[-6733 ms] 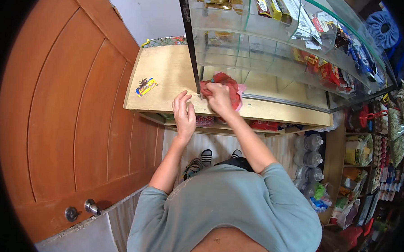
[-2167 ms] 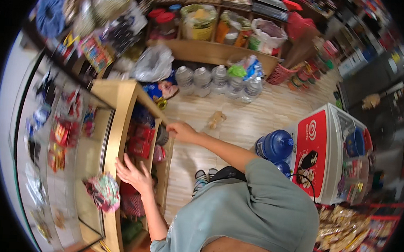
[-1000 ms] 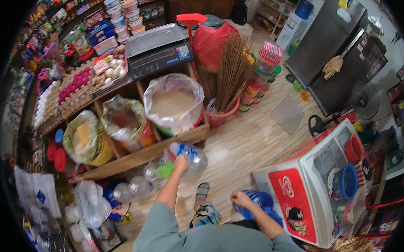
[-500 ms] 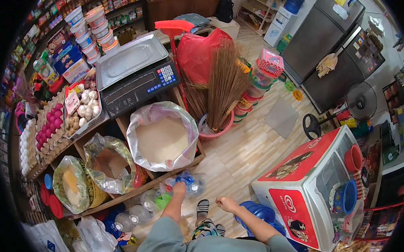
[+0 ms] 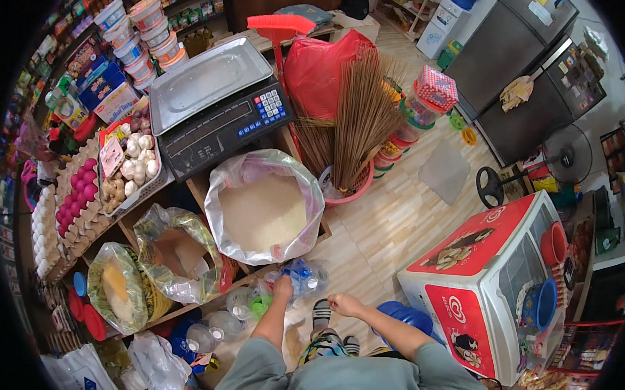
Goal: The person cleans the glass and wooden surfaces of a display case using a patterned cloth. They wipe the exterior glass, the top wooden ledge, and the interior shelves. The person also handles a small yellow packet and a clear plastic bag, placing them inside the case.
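My left hand reaches down among clear plastic bottles at the foot of the wooden stand. Its fingers are curled beside a clear bottle with blue on it; what they grip is partly hidden. A green plastic piece lies just below that hand, next to more clear bottles. To the right, my right hand hovers over the floor above my sandal. Its fingers are closed, with nothing visible in them. Above my left hand stands a large open sack of white rice.
A digital scale stands beyond the rice sack. Stick brooms rise from a pink basin. A red and white chest freezer is at right, with blue plastic beside it. Two smaller open sacks sit at left.
My right hand has come slightly left and up, nearer to my left hand. My left hand stays at the bottles. The whole view has shifted a little.
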